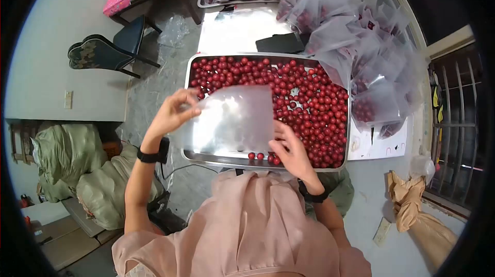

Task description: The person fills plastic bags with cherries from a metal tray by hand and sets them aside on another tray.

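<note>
We count two hands at centre, left hand [178, 111] and right hand [293, 149]; two dark wristbands [148, 157]; one flat translucent bag [234, 118], centre; one tray [227, 161] there, its red fruits [319, 113] too numerous to tally; one chair [98, 54], upper left; at least two green sacks [72, 153], lower left; overlapping filled bags [372, 99], upper right, uncountable.

The bag [234, 117] is glossy plastic, the tray [221, 159] smooth, shiny metal.
</note>
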{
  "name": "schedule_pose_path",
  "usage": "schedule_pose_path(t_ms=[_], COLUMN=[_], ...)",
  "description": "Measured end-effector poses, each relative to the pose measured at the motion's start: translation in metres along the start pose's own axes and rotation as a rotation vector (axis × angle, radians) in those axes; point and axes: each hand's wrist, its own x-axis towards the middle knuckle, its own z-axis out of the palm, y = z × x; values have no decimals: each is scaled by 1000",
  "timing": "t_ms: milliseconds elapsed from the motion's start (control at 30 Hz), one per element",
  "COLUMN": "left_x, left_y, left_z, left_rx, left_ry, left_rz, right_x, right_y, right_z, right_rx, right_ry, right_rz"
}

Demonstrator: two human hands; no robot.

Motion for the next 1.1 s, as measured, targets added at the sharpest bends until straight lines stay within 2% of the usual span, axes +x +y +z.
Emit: schedule_pose_path(t_ms=[67,100,200,267,300,333,400,433,467,533,633,667,733,800,867,933,1000,1100], left_x=[-25,-36,-64,-80,-86,-92,-105,-107,-108,-112,-104,-96,-87,-84,-81,-78,-72,-64], left_y=[-23,-40,-70,-69,-59,-60,-62,-49,-42,-28,-1,-2,0,3,6,9,13,17], left_z=[16,21,40,56,65,72,85,98,112,139,171,179,181,174,167,161,158,163], left_rx=[-17,-25,-130,100,253,252,449,386,386,-52,-52,-68,-139,-34,72,170,203,247], left_ry=[-26,-35,21,279,355,356,569,638,640,586,538,603,629,615,608,545,495,476], left_rz=[-31,-31,-112,-173,-124,-128,-33,-31,-34,-109,-86,-41,-92,-57,-26,-6,20,115], right_x=[-2,-4,-9,-12,-13,-13,-13,-11,-12,-11,-12,-13,-15,-17,-19,-24,-34,-42], right_y=[2,7,5,6,7,8,16,22,24,15,9,8,13,13,12,3,-20,-40], right_z=[4,10,21,26,30,33,42,49,51,58,67,69,70,69,69,68,66,62], right_rx=[-57,-119,-84,-73,-58,-58,-58,-41,-41,-165,-229,-252,-259,-263,-176,-236,-276,-278], right_ry=[-137,-101,-100,-117,-134,-137,-109,-90,-94,-93,-82,-90,-110,-130,-62,85,225,45], right_rz=[170,50,11,56,95,98,102,92,94,13,-13,-17,2,17,62,-127,-141,-97])
